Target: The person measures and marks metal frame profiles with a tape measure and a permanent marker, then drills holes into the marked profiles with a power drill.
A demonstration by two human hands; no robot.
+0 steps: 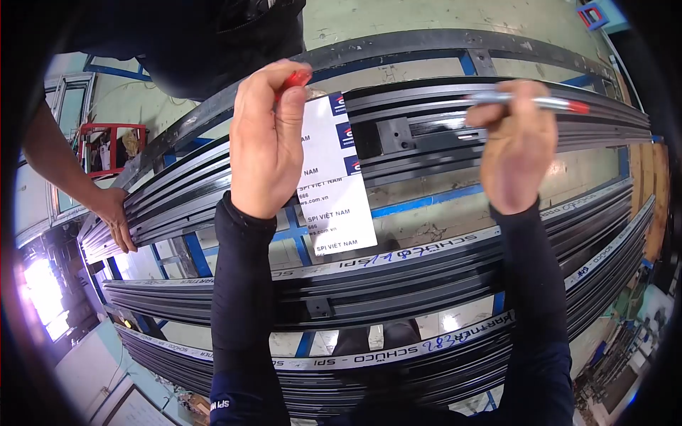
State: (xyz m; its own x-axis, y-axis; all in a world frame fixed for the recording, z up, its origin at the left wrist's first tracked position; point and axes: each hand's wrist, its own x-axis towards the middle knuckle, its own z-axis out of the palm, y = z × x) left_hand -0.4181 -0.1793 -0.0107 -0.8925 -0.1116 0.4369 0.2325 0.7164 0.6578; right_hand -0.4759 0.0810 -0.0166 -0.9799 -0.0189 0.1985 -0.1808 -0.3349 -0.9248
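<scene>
My left hand (266, 135) is closed round a small red object (297, 78), perhaps a pen cap, above the dark metal profiles. In my right hand (522, 145), raised over the same profiles, is a silver pen (543, 101) with a red end pointing right. A sheet of white printed labels (337, 220) lies beside my left hand, across the front edge of the far profile (440, 106); its left part is hidden behind that hand.
At the left, a co-worker's hand (114, 216) rests on the profile's end. Nearer me, more dark profiles (398, 284) with printed film lie across a blue frame (408, 204). A red rack (110, 149) stands left; wooden boards (650, 192) are at the right.
</scene>
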